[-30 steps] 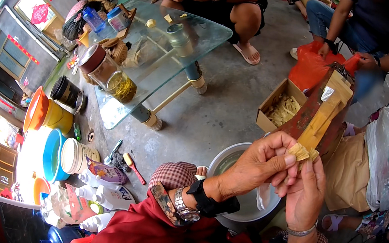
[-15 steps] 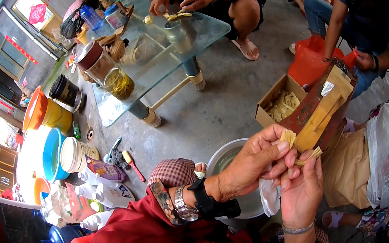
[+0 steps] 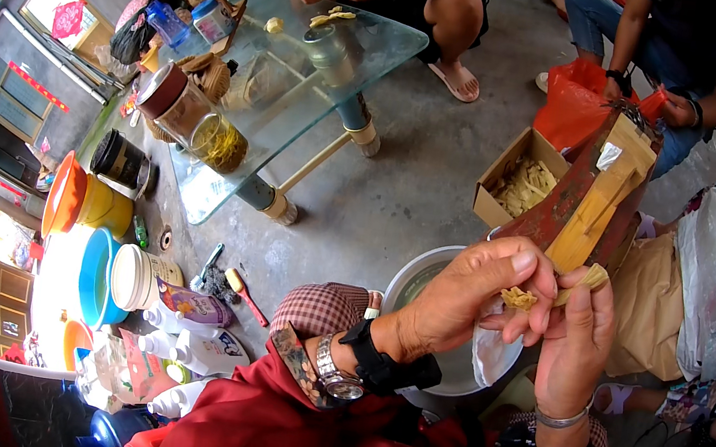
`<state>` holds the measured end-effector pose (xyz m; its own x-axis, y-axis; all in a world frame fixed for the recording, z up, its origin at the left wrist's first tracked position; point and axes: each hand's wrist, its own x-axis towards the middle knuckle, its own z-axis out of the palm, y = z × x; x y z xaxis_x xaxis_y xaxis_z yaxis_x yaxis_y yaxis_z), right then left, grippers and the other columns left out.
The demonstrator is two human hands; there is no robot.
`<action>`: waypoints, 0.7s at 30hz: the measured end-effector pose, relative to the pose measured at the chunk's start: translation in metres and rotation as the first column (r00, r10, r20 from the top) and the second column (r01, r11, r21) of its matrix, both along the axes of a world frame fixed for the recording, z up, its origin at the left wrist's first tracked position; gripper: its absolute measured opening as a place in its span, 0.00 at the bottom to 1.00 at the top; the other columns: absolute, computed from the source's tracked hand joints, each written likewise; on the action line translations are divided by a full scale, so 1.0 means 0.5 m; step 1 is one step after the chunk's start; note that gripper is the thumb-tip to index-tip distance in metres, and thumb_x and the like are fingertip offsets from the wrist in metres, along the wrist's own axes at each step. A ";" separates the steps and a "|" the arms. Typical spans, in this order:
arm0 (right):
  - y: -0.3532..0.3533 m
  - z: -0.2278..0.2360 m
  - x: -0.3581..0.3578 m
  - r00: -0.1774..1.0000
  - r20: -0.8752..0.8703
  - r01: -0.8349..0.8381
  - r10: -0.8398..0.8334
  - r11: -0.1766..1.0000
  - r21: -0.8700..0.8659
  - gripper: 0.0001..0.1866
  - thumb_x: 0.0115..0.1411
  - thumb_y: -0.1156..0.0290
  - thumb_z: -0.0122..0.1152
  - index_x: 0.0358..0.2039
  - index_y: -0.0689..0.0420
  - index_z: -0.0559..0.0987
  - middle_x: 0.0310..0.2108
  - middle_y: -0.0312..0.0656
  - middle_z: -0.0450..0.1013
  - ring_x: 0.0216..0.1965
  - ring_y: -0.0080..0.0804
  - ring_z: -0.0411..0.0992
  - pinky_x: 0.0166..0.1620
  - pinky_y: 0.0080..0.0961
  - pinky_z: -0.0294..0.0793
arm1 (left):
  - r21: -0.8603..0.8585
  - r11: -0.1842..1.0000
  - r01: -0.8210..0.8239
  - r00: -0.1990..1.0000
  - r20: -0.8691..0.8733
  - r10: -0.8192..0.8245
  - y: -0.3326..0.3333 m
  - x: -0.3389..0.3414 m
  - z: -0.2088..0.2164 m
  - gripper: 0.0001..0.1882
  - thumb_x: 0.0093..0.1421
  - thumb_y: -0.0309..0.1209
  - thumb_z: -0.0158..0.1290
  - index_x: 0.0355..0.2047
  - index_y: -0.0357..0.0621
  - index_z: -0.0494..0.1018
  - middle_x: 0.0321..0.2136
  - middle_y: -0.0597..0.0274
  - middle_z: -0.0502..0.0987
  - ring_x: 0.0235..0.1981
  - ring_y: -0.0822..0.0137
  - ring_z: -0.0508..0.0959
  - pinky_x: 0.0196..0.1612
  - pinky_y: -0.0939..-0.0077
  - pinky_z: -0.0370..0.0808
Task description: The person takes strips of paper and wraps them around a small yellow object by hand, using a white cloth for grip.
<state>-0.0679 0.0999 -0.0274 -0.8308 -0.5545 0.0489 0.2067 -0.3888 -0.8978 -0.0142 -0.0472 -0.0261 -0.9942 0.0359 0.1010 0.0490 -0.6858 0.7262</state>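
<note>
Above a metal basin [image 3: 416, 277], my two hands are close together with their fingers bent around a pale yellow, pleated strip [image 3: 590, 277]. My left hand [image 3: 481, 288], with a watch at its wrist, pinches the end with a ragged, bunched tip [image 3: 519, 298] below the thumb. My right hand [image 3: 575, 341] grips the other end between thumb and fingers. The middle of the strip is partly hidden by my fingers. Something white and limp, like cloth or tissue [image 3: 493, 357], hangs beneath my left hand; what holds it is hidden.
A cardboard box [image 3: 490, 207] of similar pale strips stands beyond my hands, beside a bench with a yellow wooden plank [image 3: 604, 199]. A glass table [image 3: 297, 137] bears jars. Co-workers sit across and at right, one with a red bag [image 3: 567, 102]. Buckets and bottles stand at left.
My hands have turned the strip: its left end now shows below my left thumb instead of above it. The person across the table has drawn their hands back, holding a small piece.
</note>
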 end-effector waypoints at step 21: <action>0.001 0.011 0.005 0.989 0.117 0.089 -0.087 0.996 -0.010 0.13 0.68 0.62 0.45 0.31 0.58 0.71 0.21 0.32 0.65 0.18 0.15 0.61 0.16 0.13 0.59 | -0.125 0.989 -0.077 0.994 -0.087 0.067 0.039 0.021 0.006 0.06 0.64 0.27 0.49 0.36 0.36 0.69 0.23 0.62 0.73 0.23 0.77 0.73 0.23 0.86 0.68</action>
<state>-0.0653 0.1005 -0.0220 -0.8770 -0.4786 -0.0430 0.2734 -0.4234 -0.8637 -0.0038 -0.0277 -0.0234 -0.9832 -0.0174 0.1815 0.1578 -0.5800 0.7992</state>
